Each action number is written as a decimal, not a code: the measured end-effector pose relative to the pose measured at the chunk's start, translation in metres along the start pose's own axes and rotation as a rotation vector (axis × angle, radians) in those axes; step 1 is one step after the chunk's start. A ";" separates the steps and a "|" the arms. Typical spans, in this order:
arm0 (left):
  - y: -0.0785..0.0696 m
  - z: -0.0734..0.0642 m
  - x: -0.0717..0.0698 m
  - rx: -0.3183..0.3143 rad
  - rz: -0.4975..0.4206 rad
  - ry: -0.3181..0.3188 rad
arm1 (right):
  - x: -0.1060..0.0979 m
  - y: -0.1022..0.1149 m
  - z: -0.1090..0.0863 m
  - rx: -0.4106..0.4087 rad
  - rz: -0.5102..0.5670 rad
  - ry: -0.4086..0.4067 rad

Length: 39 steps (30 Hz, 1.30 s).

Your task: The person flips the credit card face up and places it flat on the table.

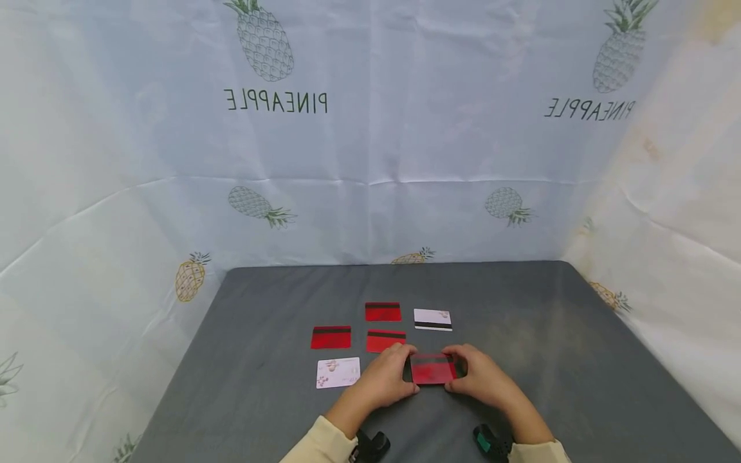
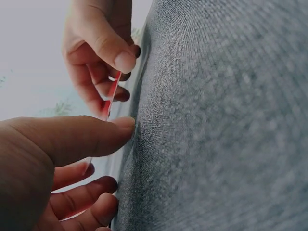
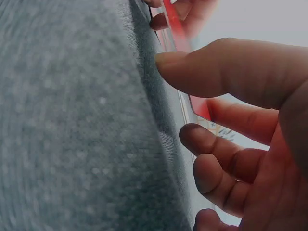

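A red card (image 1: 433,370) with a dark stripe along its far edge is held between my two hands, slightly blurred. My left hand (image 1: 386,378) grips its left end, thumb on the near side and fingers at the far side. At the right end, my right hand (image 1: 483,378) pinches it the same way. In the left wrist view the card (image 2: 113,94) shows edge-on, partly behind the left thumb. From the right wrist, its red face (image 3: 177,29) runs up to the other hand. Just beyond my left fingers lies another red card (image 1: 382,339), partly covered by that hand.
On the grey table (image 1: 260,424) lie a red striped card (image 1: 331,338) at left, another red card (image 1: 383,313) farther back, a white card with a black stripe (image 1: 433,319), and a white patterned card (image 1: 338,373). A pineapple-print cloth (image 1: 370,141) surrounds the table.
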<state>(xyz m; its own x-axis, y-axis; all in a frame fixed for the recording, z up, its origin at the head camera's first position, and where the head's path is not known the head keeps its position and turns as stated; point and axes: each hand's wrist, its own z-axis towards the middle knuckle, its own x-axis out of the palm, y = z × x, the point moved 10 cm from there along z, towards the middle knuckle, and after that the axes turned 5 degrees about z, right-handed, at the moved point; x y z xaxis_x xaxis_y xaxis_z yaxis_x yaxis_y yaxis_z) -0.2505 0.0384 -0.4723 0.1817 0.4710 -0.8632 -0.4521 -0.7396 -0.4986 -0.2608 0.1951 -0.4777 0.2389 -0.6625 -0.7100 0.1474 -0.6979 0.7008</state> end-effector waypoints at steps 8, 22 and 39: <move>0.001 0.001 -0.004 -0.012 -0.030 -0.035 | -0.005 0.010 -0.001 -0.065 -0.075 -0.094; -0.011 -0.001 -0.005 0.002 0.057 -0.069 | 0.013 0.055 -0.010 -0.206 -0.364 -0.196; -0.005 -0.001 -0.002 -0.040 0.013 -0.045 | -0.002 0.045 -0.011 -0.221 -0.025 -0.197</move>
<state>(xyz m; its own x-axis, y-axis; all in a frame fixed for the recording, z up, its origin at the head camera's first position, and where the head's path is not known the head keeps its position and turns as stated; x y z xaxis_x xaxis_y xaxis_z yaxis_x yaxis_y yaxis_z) -0.2477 0.0409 -0.4677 0.1362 0.4813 -0.8659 -0.4187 -0.7642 -0.4906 -0.2437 0.1676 -0.4439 0.0448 -0.7012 -0.7115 0.3617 -0.6525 0.6659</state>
